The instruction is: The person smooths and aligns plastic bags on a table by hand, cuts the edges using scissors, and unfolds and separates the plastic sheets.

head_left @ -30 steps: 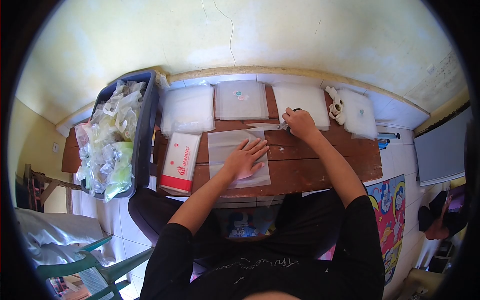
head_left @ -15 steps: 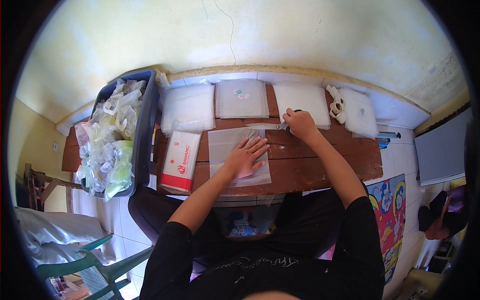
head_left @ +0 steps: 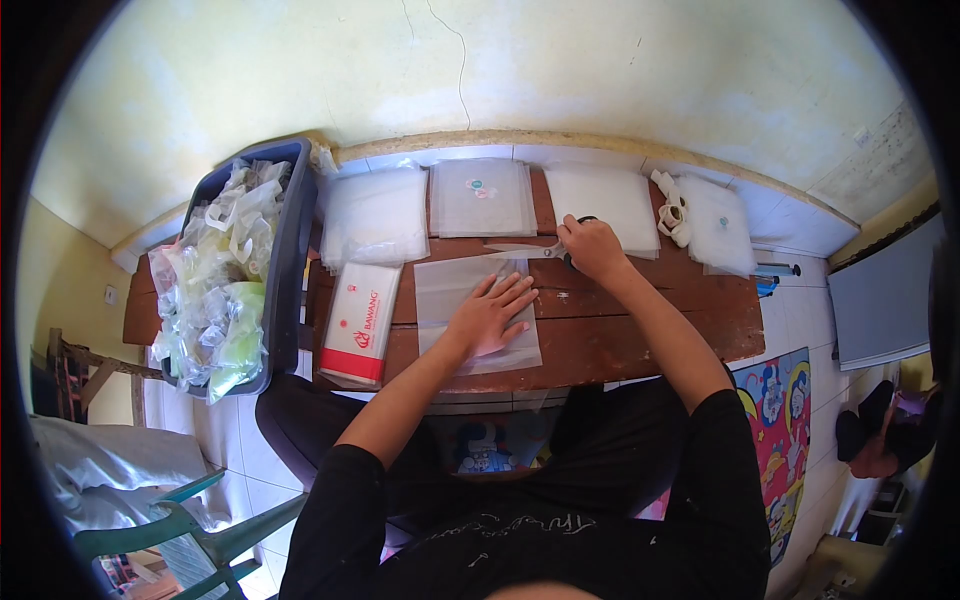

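Observation:
My left hand (head_left: pixel 491 315) lies flat with fingers spread, pressing on a clear plastic bag (head_left: pixel 440 287) on the brown wooden table (head_left: pixel 640 330). My right hand (head_left: pixel 592 247) grips a pair of scissors (head_left: pixel 530 250) by the handles. Their blades point left along the bag's top edge; whether they touch the plastic I cannot tell. Left of the bag lies a white and red pack marked BAWANG (head_left: pixel 357 322). Behind the scissors sits a stack of clear bags with a small printed label (head_left: pixel 482 200).
A dark bin (head_left: pixel 290 260) full of crumpled plastic bags stands at the left. More stacks of plastic bags (head_left: pixel 375 215) (head_left: pixel 600 205) line the table's back, beside a cream-coloured roll (head_left: pixel 673 210). A green chair (head_left: pixel 150 535) is at lower left. Another person (head_left: pixel 885 430) appears at far right.
My right hand and the scissors have shifted slightly to the left and up. The left hand stays in place on the bag.

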`<state>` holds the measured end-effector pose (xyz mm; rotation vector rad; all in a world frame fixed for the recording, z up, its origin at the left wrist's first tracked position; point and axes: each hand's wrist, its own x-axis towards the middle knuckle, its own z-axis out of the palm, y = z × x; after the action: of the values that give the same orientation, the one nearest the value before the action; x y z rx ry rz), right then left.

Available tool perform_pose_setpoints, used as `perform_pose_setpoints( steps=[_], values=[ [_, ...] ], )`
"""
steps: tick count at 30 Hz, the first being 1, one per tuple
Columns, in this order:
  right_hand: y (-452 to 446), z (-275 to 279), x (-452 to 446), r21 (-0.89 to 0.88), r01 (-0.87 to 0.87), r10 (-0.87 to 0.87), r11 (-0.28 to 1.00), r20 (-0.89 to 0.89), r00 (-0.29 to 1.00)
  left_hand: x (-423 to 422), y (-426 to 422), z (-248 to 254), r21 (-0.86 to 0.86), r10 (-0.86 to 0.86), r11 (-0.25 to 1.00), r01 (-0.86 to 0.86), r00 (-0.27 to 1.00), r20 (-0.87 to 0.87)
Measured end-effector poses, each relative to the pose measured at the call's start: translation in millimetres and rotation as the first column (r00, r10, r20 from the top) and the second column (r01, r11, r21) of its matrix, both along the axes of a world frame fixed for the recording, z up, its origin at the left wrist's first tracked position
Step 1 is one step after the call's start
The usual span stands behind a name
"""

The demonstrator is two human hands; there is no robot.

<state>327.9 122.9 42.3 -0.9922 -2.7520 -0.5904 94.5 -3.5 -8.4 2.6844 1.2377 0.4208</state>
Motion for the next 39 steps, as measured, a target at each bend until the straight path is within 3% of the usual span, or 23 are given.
perform_pose_setpoints(
  steps=[6,15,20,23,30,35,39],
  values=[
    [-4,-4,10,-0.004,0.056,-0.056,0.998,-0.028,0.998,0,0,0,0.008,0.0,1.0,0.0,1.0,0.015],
    [-4,3,28,-0.175,0.176,-0.178,0.969,0.005,0.984,0,1,-1,-0.004,-0.002,1.0,0.002,1.0,0.011],
    [-5,10,53,-0.485,0.21,-0.24,0.849,-0.001,0.971,1,0,1,-0.01,-0.004,1.0,0.004,1.0,0.021],
    [1,5,68,-0.52,0.179,-0.229,0.835,-0.033,0.973,0,1,1,-0.012,-0.003,1.0,0.003,1.0,0.023],
    [-2,14,71,-0.523,0.137,-0.175,0.841,-0.024,0.984,0,0,1,-0.014,-0.008,1.0,0.009,0.999,0.042],
    [-2,9,65,-0.366,0.073,-0.121,0.928,-0.111,0.986,0,1,1,-0.011,-0.005,1.0,0.005,0.999,0.035],
    [1,5,58,-0.353,0.057,-0.106,0.934,-0.12,0.987,1,1,0,-0.007,-0.002,1.0,0.002,0.999,0.037]
  ],
)
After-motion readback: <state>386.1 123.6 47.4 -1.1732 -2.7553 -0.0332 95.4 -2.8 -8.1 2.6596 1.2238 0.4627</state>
